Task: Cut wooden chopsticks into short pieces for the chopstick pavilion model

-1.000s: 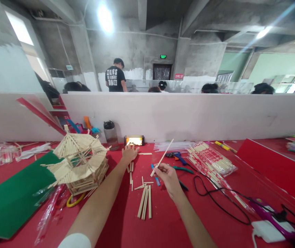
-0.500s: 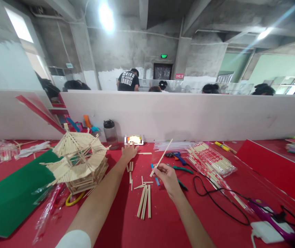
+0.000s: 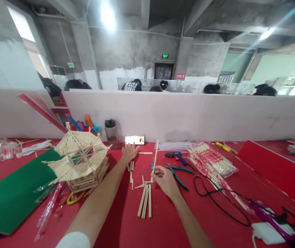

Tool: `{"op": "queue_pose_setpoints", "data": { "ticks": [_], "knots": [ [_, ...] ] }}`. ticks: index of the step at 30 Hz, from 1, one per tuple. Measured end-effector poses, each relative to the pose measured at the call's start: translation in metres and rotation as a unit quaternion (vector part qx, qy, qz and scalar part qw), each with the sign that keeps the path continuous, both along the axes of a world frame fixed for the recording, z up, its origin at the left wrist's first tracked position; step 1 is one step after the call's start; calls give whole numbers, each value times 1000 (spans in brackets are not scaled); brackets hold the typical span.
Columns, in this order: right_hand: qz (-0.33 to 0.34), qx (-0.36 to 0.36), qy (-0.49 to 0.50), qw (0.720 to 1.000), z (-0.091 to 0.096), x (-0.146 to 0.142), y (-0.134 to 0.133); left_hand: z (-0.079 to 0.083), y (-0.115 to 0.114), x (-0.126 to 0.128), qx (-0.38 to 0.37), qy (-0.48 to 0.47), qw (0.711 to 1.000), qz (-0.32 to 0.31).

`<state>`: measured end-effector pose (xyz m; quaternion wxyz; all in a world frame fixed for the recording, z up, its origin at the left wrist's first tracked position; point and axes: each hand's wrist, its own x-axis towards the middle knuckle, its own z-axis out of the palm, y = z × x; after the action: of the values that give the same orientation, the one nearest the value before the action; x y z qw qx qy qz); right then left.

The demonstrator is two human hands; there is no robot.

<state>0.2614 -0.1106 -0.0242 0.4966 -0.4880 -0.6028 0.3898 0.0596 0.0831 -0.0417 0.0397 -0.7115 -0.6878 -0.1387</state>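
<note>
My left hand reaches far forward, fingers stretched out, its tips at a phone that leans against the white partition. My right hand pinches a thin wooden stick and holds it nearly upright over the red table. Loose cut sticks lie just left of that hand. A pavilion model built of sticks stands to the left on a green sheet.
Green-handled pliers, a glue gun with a black cable and a pack of wrapped chopsticks lie to the right. A dark bottle stands by the partition. Other people sit beyond it.
My right hand has dropped lower and leftward, swinging the stick from a slant to nearly upright. The left hand stays at the phone. The person standing in the back has bent down.
</note>
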Motion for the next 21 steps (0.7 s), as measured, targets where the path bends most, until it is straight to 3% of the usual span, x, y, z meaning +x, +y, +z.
{"op": "queue_pose_setpoints", "data": {
  "ticks": [5, 9, 15, 21],
  "knots": [
    [-21, 4, -234, 972, -2, -3, -6, 0, 4, -1, -11, -9, 1000, 3],
    [-14, 8, -352, 936, 1, -5, -9, 1, 5, -1, -19, -15, 1000, 8],
    [3, -10, -451, 893, 6, -9, -12, 3, 6, 0, -10, -18, 1000, 5],
    [19, 5, -485, 874, 5, -10, -13, 5, 5, -4, -5, -59, 998, 29]
  ]
}}
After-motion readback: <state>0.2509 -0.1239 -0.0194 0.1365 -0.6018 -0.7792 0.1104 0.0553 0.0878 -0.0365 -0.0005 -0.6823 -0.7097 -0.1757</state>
